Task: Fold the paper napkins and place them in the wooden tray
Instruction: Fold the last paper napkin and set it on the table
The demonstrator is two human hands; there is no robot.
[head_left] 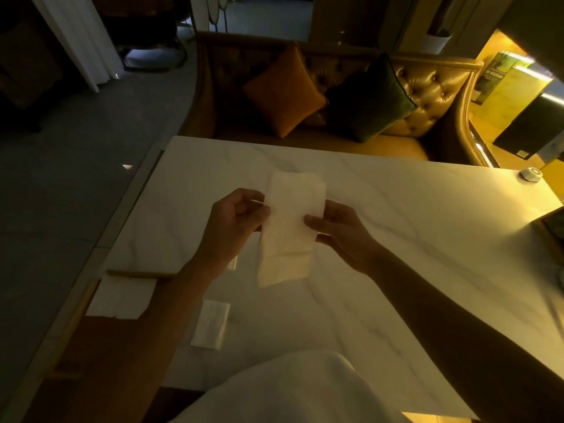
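White marble-veined table top (396, 239); small round white device (530, 173) at its far right corner. Behind: tufted golden leather sofa (427, 96) bearing orange square cushion (283, 93) beside dark green cushion (370, 99).

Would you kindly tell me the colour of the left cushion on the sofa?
Orange cushion, clearest in the head view.

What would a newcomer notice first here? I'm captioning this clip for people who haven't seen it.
The white napkin, held above the middle of the marble table by the left hand and right hand. Then the wooden tray at the table's left edge, with folded napkins in it.
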